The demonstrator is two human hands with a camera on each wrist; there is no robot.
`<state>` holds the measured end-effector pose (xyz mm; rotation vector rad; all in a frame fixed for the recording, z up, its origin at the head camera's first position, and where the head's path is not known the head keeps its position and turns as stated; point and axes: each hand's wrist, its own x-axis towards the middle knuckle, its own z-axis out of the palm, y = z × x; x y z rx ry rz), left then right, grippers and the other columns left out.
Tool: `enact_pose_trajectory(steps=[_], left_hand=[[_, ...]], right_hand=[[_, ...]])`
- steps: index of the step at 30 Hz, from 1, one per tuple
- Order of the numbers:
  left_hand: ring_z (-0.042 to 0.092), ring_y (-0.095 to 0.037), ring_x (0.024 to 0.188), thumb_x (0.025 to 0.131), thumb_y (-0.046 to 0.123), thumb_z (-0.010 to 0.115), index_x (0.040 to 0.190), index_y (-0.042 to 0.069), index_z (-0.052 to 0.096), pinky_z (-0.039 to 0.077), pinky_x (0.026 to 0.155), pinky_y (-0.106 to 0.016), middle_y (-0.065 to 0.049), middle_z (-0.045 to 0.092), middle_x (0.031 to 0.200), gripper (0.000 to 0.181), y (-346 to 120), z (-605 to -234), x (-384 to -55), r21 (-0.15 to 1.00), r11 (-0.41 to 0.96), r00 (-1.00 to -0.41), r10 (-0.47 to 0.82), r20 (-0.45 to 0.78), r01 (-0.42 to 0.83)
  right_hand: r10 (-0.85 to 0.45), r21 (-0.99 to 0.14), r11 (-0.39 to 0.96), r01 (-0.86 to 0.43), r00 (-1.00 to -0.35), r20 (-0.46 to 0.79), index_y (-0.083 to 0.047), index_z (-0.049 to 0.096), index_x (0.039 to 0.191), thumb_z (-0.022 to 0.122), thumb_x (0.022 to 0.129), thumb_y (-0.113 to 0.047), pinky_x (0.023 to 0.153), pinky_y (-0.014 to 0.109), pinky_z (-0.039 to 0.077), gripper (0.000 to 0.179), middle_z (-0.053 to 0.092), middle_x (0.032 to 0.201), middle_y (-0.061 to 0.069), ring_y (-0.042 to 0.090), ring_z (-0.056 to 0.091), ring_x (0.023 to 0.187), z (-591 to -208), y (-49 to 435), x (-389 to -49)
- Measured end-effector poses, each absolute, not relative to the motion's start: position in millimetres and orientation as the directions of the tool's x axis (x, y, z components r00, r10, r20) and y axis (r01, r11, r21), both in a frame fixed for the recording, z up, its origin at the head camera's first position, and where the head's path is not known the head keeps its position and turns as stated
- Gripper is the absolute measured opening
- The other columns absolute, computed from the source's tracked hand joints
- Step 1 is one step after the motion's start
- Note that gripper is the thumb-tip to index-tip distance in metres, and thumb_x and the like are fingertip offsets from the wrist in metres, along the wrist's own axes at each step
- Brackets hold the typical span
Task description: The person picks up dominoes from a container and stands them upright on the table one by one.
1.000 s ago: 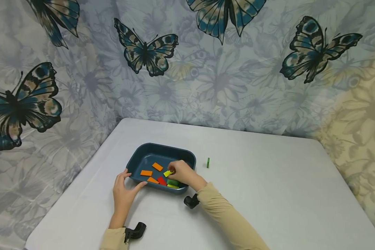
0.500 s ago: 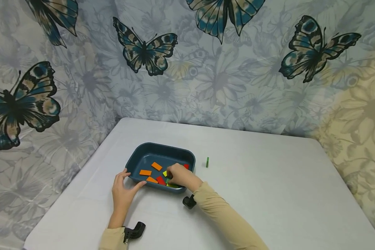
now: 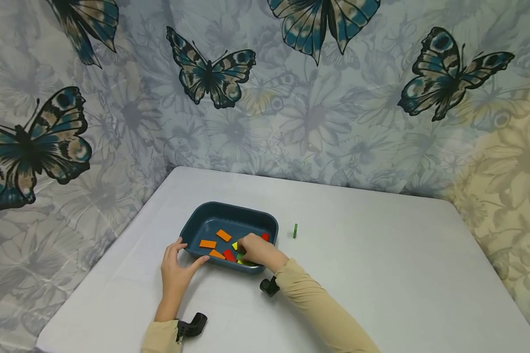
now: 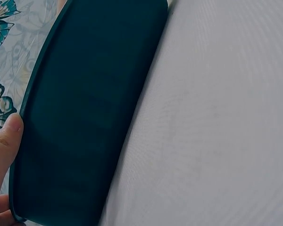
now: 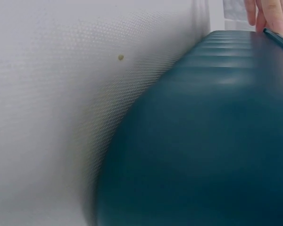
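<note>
A dark teal tray [image 3: 212, 208] with a raised rim stands on the white table, flat coloured blocks inside. My left hand [image 3: 174, 274] grips its near left corner, with the thumb on the front rim and fingers on the left rim. In the left wrist view the thumb [image 4: 9, 134] lies against the rim. My right hand [image 3: 258, 249] reaches into the right part, fingers bent down over a green block [image 3: 240, 256]. Its fingertips are hidden. Beside them lie a yellow block [image 3: 235, 245], a red block [image 3: 229, 255] and an orange block [image 3: 217, 254].
Two more orange blocks [image 3: 223, 235] lie farther back in the tray, and another red block [image 3: 265, 237] sits by its right wall. A narrow green block [image 3: 295, 231] is on the table to the tray's right. Behind the table hangs a butterfly-patterned cloth [image 3: 318, 122].
My right hand has shifted from the yellow block down toward the green one, which it now largely covers. The red block by the right wall has come into view. My left hand stays put.
</note>
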<state>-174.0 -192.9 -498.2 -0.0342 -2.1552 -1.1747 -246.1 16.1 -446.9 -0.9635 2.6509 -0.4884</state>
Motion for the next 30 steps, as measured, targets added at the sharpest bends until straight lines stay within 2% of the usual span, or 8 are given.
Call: enact_pose_trajectory(steps=[8, 18, 30], left_hand=[[0.045, -0.035, 0.111, 0.052, 0.012, 0.087, 0.098, -0.007, 0.055, 0.037, 0.089, -0.051, -0.021, 0.050, 0.114, 0.060, -194.0, -499.1, -174.6, 0.717, 0.609, -0.756, -0.279, 0.593, 0.338], [0.044, -0.034, 0.112, 0.053, 0.015, 0.087, 0.100, -0.007, 0.055, 0.036, 0.091, -0.050, -0.020, 0.049, 0.117, 0.061, -193.4, -499.7, -174.6, 0.745, 0.586, -0.782, -0.282, 0.556, 0.318], [0.044, -0.035, 0.111, 0.053, 0.012, 0.087, 0.099, -0.007, 0.055, 0.038, 0.088, -0.053, -0.022, 0.049, 0.116, 0.059, -193.1, -498.9, -175.2, 0.730, 0.591, -0.769, -0.270, 0.580, 0.343]], right_hand=[[-0.675, -0.420, 0.705, -0.571, -0.723, -0.150, -0.004, 0.066, 0.088, 0.074, 0.074, -0.014, 0.059, 0.014, 0.044, 0.020, 0.058, 0.074, -0.002, 0.006, 0.050, 0.064, -447.9, 14.6, -248.5], [-0.649, -0.424, 0.726, -0.541, -0.743, -0.164, -0.003, 0.067, 0.094, 0.074, 0.074, -0.011, 0.062, 0.017, 0.045, 0.023, 0.060, 0.080, -0.001, 0.007, 0.052, 0.069, -445.5, 16.2, -248.1], [-0.644, -0.411, 0.737, -0.536, -0.741, -0.190, -0.003, 0.067, 0.097, 0.069, 0.078, -0.008, 0.066, 0.019, 0.046, 0.020, 0.063, 0.089, 0.002, 0.010, 0.054, 0.075, -446.1, 15.9, -248.6]])
